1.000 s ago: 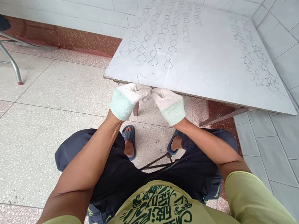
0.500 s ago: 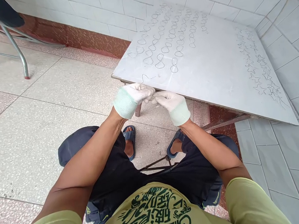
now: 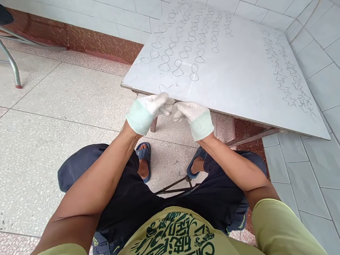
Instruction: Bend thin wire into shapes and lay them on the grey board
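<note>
My left hand (image 3: 157, 105), in a white knit glove with a pale green cuff, is closed at the near edge of the white board (image 3: 233, 84). Above its fingers juts a thin bent wire (image 3: 161, 85). My right hand (image 3: 188, 111), gloved alike, pinches close beside the left fingertips, and the two hands nearly touch. Whatever part of the wire lies between the fingers is hidden. On the board's left half lie rows of wire loops shaped like figure eights (image 3: 194, 72). Star-shaped wire pieces (image 3: 287, 100) form rows along its right side.
White tiled walls (image 3: 132, 5) border the board at the back and right. A metal-legged chair (image 3: 11, 61) stands at the far left on the speckled floor (image 3: 55, 112). Below the board, a wooden support (image 3: 252, 136) shows. Dark thin bars (image 3: 174, 187) cross between my feet.
The view has shifted slightly, so the board sits further left. My left fingers have lifted and shifted around the wire, while my right hand keeps its pinch beside them.
</note>
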A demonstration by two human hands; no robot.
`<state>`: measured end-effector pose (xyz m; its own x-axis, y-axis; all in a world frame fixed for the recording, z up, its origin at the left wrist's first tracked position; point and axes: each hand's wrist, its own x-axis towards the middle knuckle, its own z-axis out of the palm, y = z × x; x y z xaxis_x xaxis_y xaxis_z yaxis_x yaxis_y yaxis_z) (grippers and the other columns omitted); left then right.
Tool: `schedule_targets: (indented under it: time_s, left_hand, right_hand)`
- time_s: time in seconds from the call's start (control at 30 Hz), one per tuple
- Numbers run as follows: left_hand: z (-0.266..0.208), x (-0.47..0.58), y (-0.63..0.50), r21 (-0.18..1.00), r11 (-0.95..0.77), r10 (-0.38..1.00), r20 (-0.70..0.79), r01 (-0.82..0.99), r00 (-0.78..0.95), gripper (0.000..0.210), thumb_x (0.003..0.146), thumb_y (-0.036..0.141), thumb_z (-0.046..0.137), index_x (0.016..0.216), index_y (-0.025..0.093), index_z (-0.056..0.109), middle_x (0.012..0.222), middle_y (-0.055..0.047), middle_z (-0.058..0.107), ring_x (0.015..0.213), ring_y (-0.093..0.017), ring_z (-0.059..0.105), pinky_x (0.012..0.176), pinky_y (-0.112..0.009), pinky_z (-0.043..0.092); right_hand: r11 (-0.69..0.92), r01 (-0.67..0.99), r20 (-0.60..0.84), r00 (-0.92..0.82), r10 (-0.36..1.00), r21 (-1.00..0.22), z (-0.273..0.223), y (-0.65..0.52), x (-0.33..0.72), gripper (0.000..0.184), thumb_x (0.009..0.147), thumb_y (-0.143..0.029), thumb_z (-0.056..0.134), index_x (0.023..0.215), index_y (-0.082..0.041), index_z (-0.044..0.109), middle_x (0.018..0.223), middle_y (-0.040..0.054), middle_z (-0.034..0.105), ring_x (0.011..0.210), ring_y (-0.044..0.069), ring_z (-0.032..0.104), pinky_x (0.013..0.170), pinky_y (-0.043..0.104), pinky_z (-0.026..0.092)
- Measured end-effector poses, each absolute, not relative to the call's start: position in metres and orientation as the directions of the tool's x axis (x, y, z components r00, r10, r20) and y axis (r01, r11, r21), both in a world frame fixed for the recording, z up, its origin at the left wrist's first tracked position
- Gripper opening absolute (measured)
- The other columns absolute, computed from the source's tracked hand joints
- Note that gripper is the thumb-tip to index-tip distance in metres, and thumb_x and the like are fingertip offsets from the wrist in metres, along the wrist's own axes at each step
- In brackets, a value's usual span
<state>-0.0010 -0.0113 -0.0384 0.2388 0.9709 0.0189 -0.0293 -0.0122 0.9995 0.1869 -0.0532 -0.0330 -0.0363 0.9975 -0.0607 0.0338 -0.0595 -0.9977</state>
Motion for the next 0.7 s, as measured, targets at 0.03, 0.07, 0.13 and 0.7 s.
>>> schedule_targets:
  time_s: [0.03,0.07,0.13,0.7]
  left_hand:
    - [-0.039,0.000,-0.013,0.999,-0.025,0.974,0.034,-0.042,0.224,0.054,0.088,0.071,0.092,0.077,0.022,0.072,0.067,-0.007,0.074,0.067,-0.022,0.074,0.059,-0.029,0.054]
    - [-0.039,0.002,-0.014,0.998,-0.040,0.974,0.052,-0.058,0.219,0.050,0.085,0.065,0.095,0.074,0.022,0.071,0.067,-0.006,0.073,0.066,-0.021,0.072,0.060,-0.030,0.055]
    - [-0.038,0.003,-0.015,0.995,-0.054,0.967,0.074,-0.090,0.244,0.047,0.082,0.057,0.096,0.068,0.023,0.068,0.064,-0.005,0.070,0.064,-0.020,0.068,0.061,-0.030,0.056]
    - [-0.043,-0.016,0.001,0.995,0.094,0.910,-0.071,-0.036,0.409,0.046,0.075,0.054,0.108,0.067,0.020,0.078,0.059,-0.006,0.073,0.041,-0.016,0.063,0.039,-0.027,0.043]
  right_hand:
    - [-0.055,0.048,-0.057,-0.052,0.997,-0.997,-0.032,-0.054,0.187,0.038,0.112,-0.052,0.074,0.086,-0.025,0.084,0.085,0.0022,0.086,0.084,0.019,0.083,0.087,0.034,0.069]
    - [-0.048,0.054,-0.051,-0.060,0.997,-0.997,-0.032,-0.054,0.186,0.039,0.113,-0.052,0.074,0.086,-0.025,0.084,0.085,0.0022,0.086,0.084,0.019,0.083,0.086,0.034,0.069]
    - [-0.039,0.053,-0.043,-0.061,0.997,-0.998,-0.030,-0.056,0.185,0.035,0.112,-0.050,0.075,0.090,-0.025,0.086,0.083,0.0015,0.086,0.082,0.018,0.082,0.085,0.033,0.068]
    - [0.046,0.464,-0.055,-0.201,0.978,-0.885,-0.005,-0.045,0.210,0.025,0.111,-0.039,0.077,0.103,-0.023,0.095,0.059,-0.0055,0.063,0.062,0.016,0.060,0.069,0.031,0.052]
